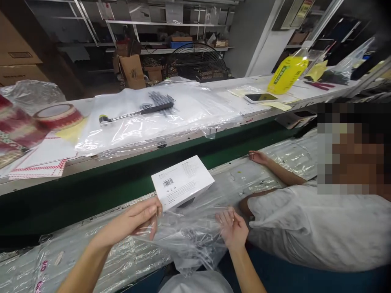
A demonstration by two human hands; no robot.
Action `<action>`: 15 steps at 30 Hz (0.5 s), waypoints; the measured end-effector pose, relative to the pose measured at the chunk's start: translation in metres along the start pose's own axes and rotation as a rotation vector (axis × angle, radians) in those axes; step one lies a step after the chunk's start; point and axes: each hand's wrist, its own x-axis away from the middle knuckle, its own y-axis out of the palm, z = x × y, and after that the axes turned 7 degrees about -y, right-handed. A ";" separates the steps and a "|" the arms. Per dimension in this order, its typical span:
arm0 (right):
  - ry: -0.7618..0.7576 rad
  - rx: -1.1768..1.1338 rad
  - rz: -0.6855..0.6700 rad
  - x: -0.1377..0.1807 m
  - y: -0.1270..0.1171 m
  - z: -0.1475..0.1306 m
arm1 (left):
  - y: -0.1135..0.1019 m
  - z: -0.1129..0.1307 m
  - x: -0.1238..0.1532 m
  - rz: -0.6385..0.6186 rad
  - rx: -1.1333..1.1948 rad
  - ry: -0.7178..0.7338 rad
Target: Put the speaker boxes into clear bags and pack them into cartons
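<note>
Fingers [152, 211] of both hands [137, 219] [235, 232] pinch clear plastic [191, 234], partly veiling the white box [183, 181]

Now seeing clear plastic bag [195, 240], see-thru, crinkled, w/ bright glints; stretched btwn L hand [146, 217] & R hand [234, 230], pinched at both sides, sagging in mid., hanging toward btm of view. Just beyond, spotting white rect. carton [183, 183]: lying aslant, printed face up w/ barcode, sm. symbols, fine txt too tiny to read; dark patch on near side. Sits just beside L hand, lower edge by film; can't tell if touching bag or pt. inside.
</note>
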 end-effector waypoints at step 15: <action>0.004 0.875 -1.215 -0.023 0.058 -0.094 | 0.056 0.030 0.003 0.008 -0.612 -0.196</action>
